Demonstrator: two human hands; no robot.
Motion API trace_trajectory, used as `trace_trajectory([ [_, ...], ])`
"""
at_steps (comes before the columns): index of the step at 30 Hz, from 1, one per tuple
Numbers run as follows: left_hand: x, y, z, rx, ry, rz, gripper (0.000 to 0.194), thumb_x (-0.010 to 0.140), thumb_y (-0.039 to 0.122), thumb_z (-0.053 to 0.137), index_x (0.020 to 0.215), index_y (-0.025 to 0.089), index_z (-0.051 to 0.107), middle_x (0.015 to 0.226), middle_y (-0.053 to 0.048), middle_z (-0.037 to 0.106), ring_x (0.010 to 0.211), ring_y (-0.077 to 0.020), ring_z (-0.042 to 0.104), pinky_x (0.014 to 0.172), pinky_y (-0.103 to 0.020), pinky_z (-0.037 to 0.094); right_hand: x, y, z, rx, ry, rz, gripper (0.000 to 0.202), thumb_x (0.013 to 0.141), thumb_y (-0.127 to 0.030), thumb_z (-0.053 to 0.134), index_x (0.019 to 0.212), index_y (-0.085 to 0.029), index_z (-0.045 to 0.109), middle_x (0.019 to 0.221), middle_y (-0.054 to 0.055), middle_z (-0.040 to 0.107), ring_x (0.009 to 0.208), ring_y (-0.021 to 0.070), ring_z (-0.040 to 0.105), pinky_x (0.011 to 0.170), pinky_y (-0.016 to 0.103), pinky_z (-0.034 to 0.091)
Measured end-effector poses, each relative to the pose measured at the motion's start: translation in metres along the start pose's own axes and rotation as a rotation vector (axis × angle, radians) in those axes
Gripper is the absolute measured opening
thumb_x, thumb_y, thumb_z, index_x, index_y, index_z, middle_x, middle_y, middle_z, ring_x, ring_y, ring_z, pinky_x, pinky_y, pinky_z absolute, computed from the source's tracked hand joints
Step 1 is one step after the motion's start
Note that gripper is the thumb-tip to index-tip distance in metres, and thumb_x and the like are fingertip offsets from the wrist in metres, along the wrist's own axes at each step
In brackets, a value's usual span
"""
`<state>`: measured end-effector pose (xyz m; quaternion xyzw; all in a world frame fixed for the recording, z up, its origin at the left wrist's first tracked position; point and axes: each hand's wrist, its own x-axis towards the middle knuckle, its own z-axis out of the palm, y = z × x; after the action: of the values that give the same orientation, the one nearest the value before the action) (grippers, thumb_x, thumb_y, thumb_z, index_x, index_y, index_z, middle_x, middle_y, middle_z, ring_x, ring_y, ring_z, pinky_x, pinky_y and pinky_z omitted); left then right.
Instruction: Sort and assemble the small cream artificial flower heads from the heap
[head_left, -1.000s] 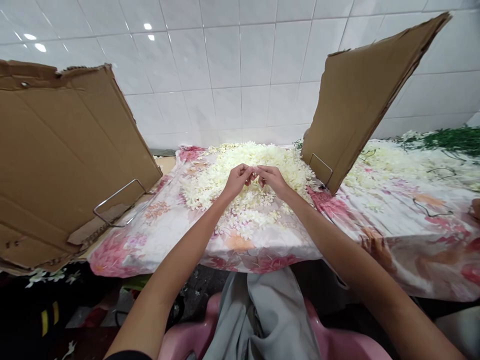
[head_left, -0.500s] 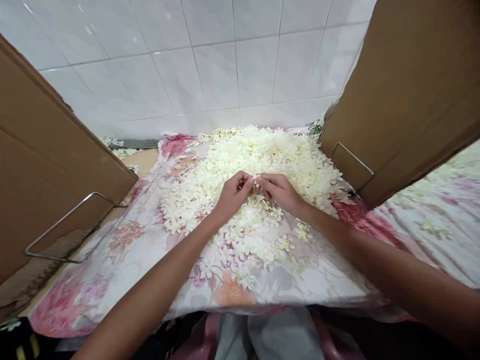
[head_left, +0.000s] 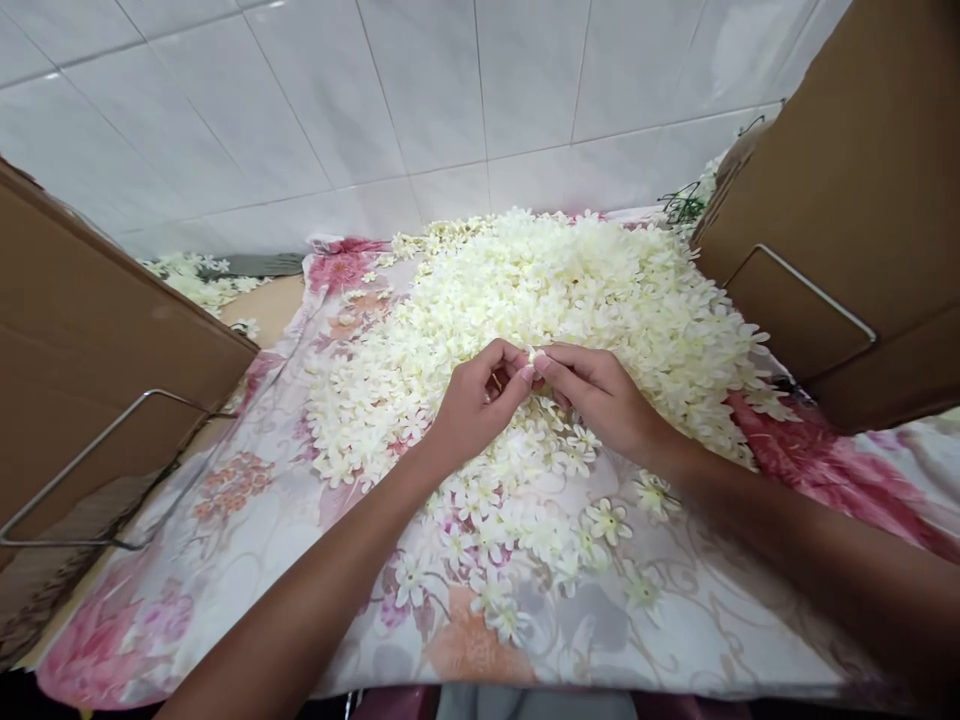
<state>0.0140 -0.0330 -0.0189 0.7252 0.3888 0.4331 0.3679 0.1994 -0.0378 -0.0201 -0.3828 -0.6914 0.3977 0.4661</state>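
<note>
My left hand [head_left: 484,400] and my right hand [head_left: 600,390] meet fingertip to fingertip above a heap of cream-white artificial flowers [head_left: 600,285]. Pinched between thumbs and forefingers of both hands is a small white flower [head_left: 533,357], mostly covered by the fingertips. The heap spreads behind and to both sides of my hands. Nearer to me, looser blossoms [head_left: 517,530] lie scattered on a floral-print cloth [head_left: 285,580]. The undersides of my fingers are hidden.
Cardboard panels with metal wire handles stand at left [head_left: 97,340] and right [head_left: 840,230]. A white tiled wall [head_left: 420,110] rises behind the heap. More white flowers [head_left: 191,280] lie beyond the left panel, and green stems [head_left: 681,205] show near the right one.
The view has moved closer and tilted down, so the heap and hands look larger. Both hands stay pinched together on the small flower, with a slight shift of the fingers.
</note>
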Motion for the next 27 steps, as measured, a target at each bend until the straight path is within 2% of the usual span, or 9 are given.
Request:
trace_trajectory([
  [8, 0.002, -0.001, 0.000, -0.021, 0.045, 0.028, 0.024, 0.096, 0.038, 0.069, 0.086, 0.018, 0.061, 0.079, -0.001, 0.063, 0.068, -0.0103, 0.056, 0.063, -0.022, 0.046, 0.008, 0.002, 0.002, -0.019, -0.047, -0.013, 0.047, 0.102, -0.054, 0.055, 0.072, -0.018, 0.060, 0.063, -0.001, 0.050, 0.065, 0.0143, 0.047, 0.061, 0.028, 0.036],
  [11, 0.003, -0.003, 0.000, -0.045, 0.052, 0.041, 0.025, 0.094, 0.040, 0.071, 0.086, 0.018, 0.061, 0.080, 0.000, 0.062, 0.069, -0.0103, 0.056, 0.063, -0.022, 0.047, 0.011, 0.005, 0.002, -0.028, -0.030, -0.021, 0.047, 0.101, -0.052, 0.056, 0.067, -0.019, 0.054, 0.061, -0.001, 0.048, 0.063, 0.0132, 0.045, 0.060, 0.028, 0.034],
  [14, 0.004, -0.006, 0.000, -0.059, 0.035, 0.060, 0.028, 0.094, 0.044, 0.073, 0.086, 0.018, 0.062, 0.078, 0.000, 0.061, 0.070, -0.0106, 0.057, 0.064, -0.022, 0.047, 0.011, 0.005, 0.000, -0.041, -0.036, -0.021, 0.045, 0.100, -0.050, 0.056, 0.068, -0.019, 0.055, 0.060, -0.002, 0.048, 0.062, 0.0129, 0.045, 0.058, 0.027, 0.033],
  [27, 0.008, -0.006, -0.001, -0.089, 0.018, 0.083, 0.032, 0.082, 0.042, 0.083, 0.083, 0.017, 0.063, 0.077, 0.000, 0.063, 0.070, -0.0113, 0.060, 0.065, -0.023, 0.050, 0.014, 0.009, -0.009, 0.002, -0.118, 0.009, 0.049, 0.097, -0.061, 0.060, 0.072, -0.018, 0.061, 0.053, -0.002, 0.052, 0.051, 0.0114, 0.047, 0.051, 0.025, 0.035],
])
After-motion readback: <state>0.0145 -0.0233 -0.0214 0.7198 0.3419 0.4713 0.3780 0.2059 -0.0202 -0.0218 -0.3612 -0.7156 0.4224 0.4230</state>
